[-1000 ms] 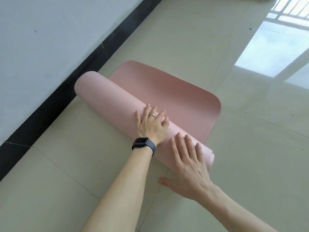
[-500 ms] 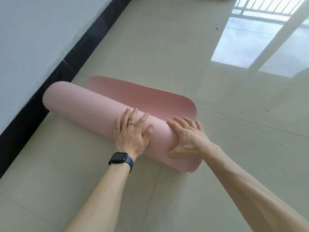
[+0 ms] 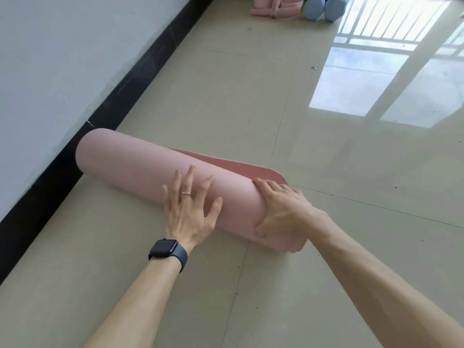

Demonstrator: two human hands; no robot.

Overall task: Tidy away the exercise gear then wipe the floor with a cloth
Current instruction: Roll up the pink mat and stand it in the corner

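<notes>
The pink exercise mat [image 3: 155,172] lies on the tiled floor [image 3: 226,96] almost fully rolled, a fat cylinder whose long axis runs crosswise in front of the person, one end touching or nearly touching the black skirting [image 3: 120,96] and the other end pointing away from the wall. Beyond the roll only a short flap of mat [image 3: 253,170] is left flat, so the roll must go forward, away from the person, square to its axis. The left hand [image 3: 190,214] rests on the near slope of the roll, fingers [image 3: 187,182] spread flat and gripping nothing; the right hand [image 3: 281,209] sits at the roll's free end, fingers curled over its top and thumb below, clasping it. Both hands are on the half of the roll away from the skirting (that end may creep ahead, I would guess). Well beyond the roll, by the skirting, lie some pink gear [image 3: 273,7] and blue objects [image 3: 324,7]. I see no cloth.
</notes>
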